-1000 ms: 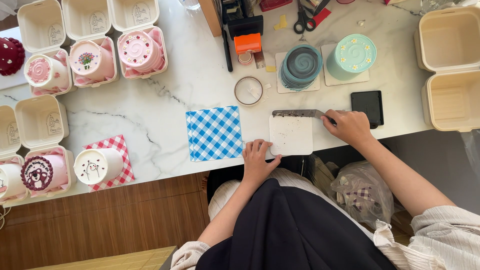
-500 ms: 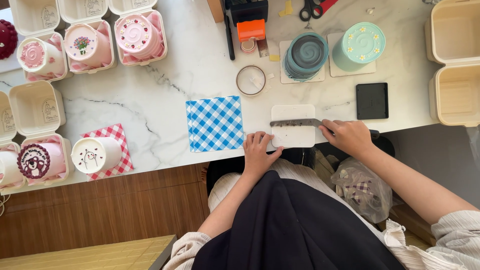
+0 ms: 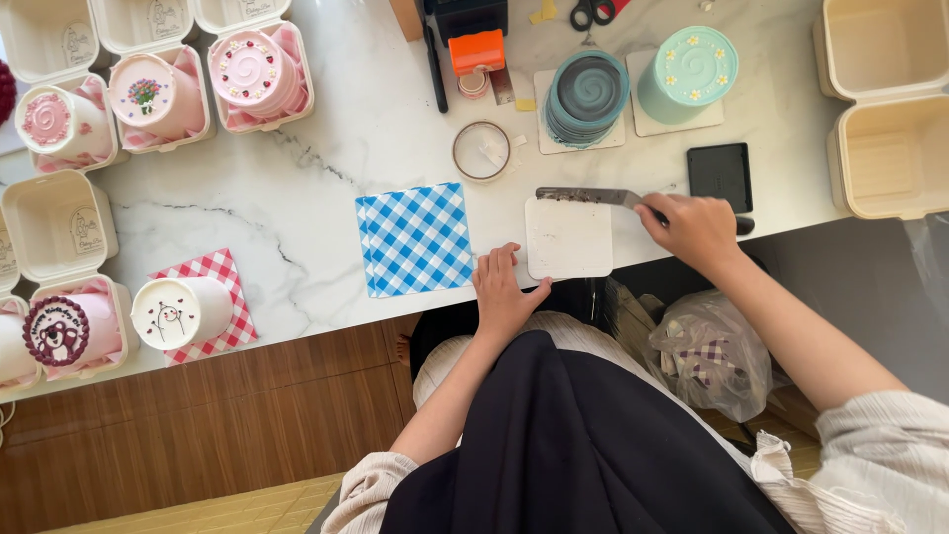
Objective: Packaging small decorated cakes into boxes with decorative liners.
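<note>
Two hands working: our left hand (image 3: 504, 292) flat, pinning white card (image 3: 568, 237) at surface (image 3: 297, 198) edge; right hand (image 3: 692, 229) gripping serrated knife (image 3: 593, 196) handle. Card looking thin, light, bendy; we're judging edges best for holding.

The left hand (image 3: 504, 292) rests at the counter (image 3: 326, 188) edge, its thumb touching the lower left corner of a white square card (image 3: 568, 237). The right hand (image 3: 692, 225) grips the handle of a knife (image 3: 588, 196) whose blade lies flat along the card's top edge. Just left of the card sits a blue checked paper (image 3: 413, 239). Behind the card are a clear round lid (image 3: 481, 150), a dark blue cake (image 3: 586, 97) and a mint cake (image 3: 684, 74), each cake on its own square board, with a small black square (image 3: 720, 176) near the right hand. At far left, 1 white cake (image 3: 183, 311) stands on red checked paper (image 3: 229, 269) (others sit in open boxes).
</note>
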